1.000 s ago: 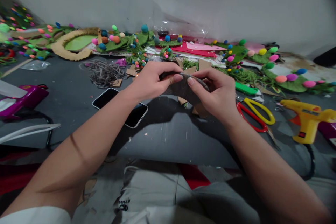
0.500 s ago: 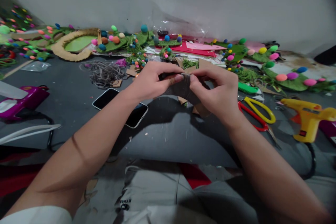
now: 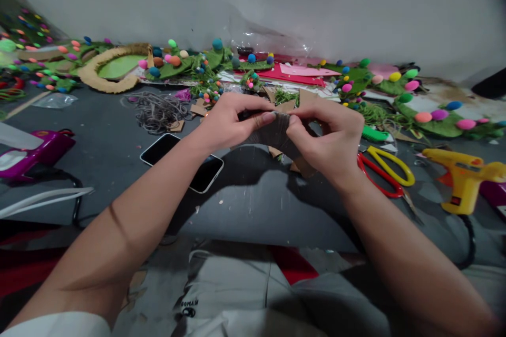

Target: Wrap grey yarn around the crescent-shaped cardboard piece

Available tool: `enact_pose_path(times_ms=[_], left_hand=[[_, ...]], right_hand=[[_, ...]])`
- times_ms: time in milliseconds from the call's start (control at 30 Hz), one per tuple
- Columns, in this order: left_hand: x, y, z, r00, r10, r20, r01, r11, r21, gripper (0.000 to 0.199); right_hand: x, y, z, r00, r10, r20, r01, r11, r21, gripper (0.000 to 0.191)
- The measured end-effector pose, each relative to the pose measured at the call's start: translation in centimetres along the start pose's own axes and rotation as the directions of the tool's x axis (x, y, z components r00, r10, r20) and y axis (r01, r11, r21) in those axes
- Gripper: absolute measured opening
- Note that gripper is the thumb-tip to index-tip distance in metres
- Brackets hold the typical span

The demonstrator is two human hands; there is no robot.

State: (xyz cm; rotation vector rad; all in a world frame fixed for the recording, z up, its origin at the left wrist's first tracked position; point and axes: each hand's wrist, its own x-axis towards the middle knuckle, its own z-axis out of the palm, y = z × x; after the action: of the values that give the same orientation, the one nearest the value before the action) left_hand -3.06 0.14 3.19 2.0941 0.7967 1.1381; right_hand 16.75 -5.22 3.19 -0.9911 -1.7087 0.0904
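Between my hands, above the middle of the table, is a curved cardboard band wrapped in dark grey yarn (image 3: pixel 276 132). My left hand (image 3: pixel 229 121) grips its left part, thumb on the near face. With thumb and forefinger my right hand (image 3: pixel 330 137) pinches it at the upper edge, near the end of the wrapping. Bare brown cardboard (image 3: pixel 305 166) shows at the lower right end. Behind my left wrist lies a loose tangle of grey yarn (image 3: pixel 158 111). My left forearm passes over a phone (image 3: pixel 207 175).
Red-and-yellow-handled scissors (image 3: pixel 391 168) and a yellow glue gun (image 3: pixel 460 174) lie at right. A purple tool (image 3: pixel 47 150) with a cord is at left. Along the wall lie felt leaves with coloured balls (image 3: pixel 174 60), a tan padded ring (image 3: pixel 89 73) and red sheets (image 3: pixel 292 75).
My right hand has shifted slightly right along the band, opening a little more distance between my thumbs. My left hand keeps its hold almost unmoved.
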Motion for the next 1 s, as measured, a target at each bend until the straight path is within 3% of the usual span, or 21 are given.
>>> enact_pose_path(times_ms=[267, 433, 733, 1000], left_hand=[[-0.02, -0.70, -0.16, 0.996, 0.084, 0.006, -0.084, 0.988, 0.130, 0.023], [0.06, -0.52, -0.19, 0.993, 0.119, 0.019, -0.120, 0.982, 0.145, 0.025], [-0.16, -0.57, -0.11, 0.985, 0.172, 0.029, -0.174, 0.979, 0.104, 0.022], [-0.13, -0.72, -0.15, 0.988, 0.156, 0.016, -0.157, 0.981, 0.111, 0.024]], right_hand=[[-0.25, 0.44, -0.02, 0.998, 0.030, -0.054, -0.027, 0.998, 0.054, 0.011], [-0.38, 0.76, -0.17, 0.999, 0.031, 0.039, -0.036, 0.990, 0.137, 0.012], [-0.09, 0.58, -0.03, 0.990, 0.010, 0.138, -0.029, 0.991, 0.133, 0.006], [-0.23, 0.44, -0.06, 0.997, 0.005, 0.082, -0.012, 0.996, 0.088, 0.004]])
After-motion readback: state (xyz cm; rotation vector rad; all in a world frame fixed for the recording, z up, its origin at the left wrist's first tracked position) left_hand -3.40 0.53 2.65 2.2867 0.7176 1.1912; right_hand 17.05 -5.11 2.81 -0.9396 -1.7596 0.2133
